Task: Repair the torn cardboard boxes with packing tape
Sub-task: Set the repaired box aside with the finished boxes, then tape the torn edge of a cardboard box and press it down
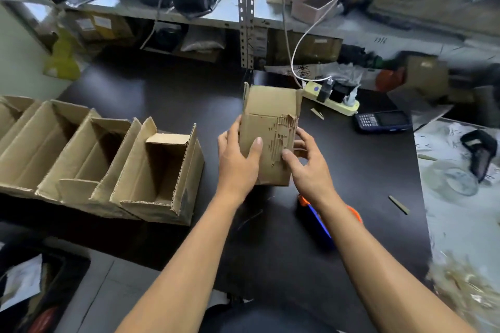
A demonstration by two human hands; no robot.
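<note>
- Two bare forearms are reaching from the near edge toward the middle of the dark table [162, 94], and they are lying closest to the camera.
- At the far left, a row of open cardboard boxes [113, 165] is lying on its side on the table, well apart from the hands.
- In the middle, the left hand [238, 159] is gripping the left side of the torn box [267, 138], with the thumb pressing on its front face.
- On the right part of this face, the outer paper is peeling away and the ribbed layer is showing.
- The right hand [305, 159] is holding the right edge of the box, with the thumb touching the damaged strip.
- Under the right forearm, an orange and blue tool [322, 222], maybe the tape dispenser, is lying on the table, half hidden.
- Risk, in my judgement: both hands are occupied, so releasing one for the tape could let the box tilt, and a rubbing thumb could be tearing the loose paper more.
</note>
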